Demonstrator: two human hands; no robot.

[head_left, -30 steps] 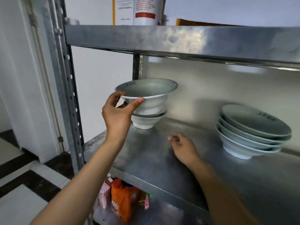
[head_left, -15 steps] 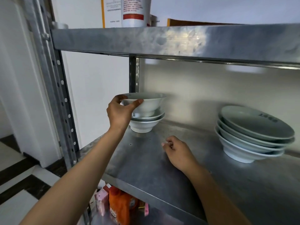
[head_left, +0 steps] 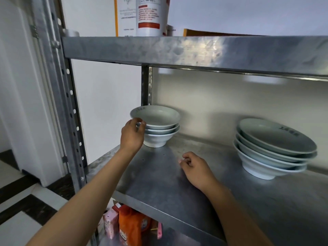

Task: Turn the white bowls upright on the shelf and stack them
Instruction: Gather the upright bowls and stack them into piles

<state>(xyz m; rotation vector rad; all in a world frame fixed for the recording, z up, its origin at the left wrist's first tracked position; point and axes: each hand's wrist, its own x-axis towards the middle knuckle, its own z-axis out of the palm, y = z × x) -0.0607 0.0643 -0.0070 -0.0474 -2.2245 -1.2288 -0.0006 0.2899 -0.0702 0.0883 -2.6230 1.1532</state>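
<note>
A stack of three white bowls (head_left: 159,128) stands upright at the back left of the metal shelf (head_left: 159,176). My left hand (head_left: 132,134) pinches the left rim of the top bowl (head_left: 156,115), thumb and fingertips curled over its edge. That bowl sits nested in the two below. Farther right, a taller stack of several upright white bowls (head_left: 271,150) leans slightly. My right hand (head_left: 196,168) rests on the shelf surface between the two stacks, fingers loosely curled, holding nothing.
The shelf above (head_left: 195,50) hangs low over the bowls and carries a white bottle with red label (head_left: 150,15) and boxes. A perforated upright post (head_left: 71,112) stands at the left. Orange and pink packets (head_left: 127,226) lie on the shelf below.
My left hand lowered the top bowl down onto the left stack, where it now sits nested. My right hand stayed in place on the shelf.
</note>
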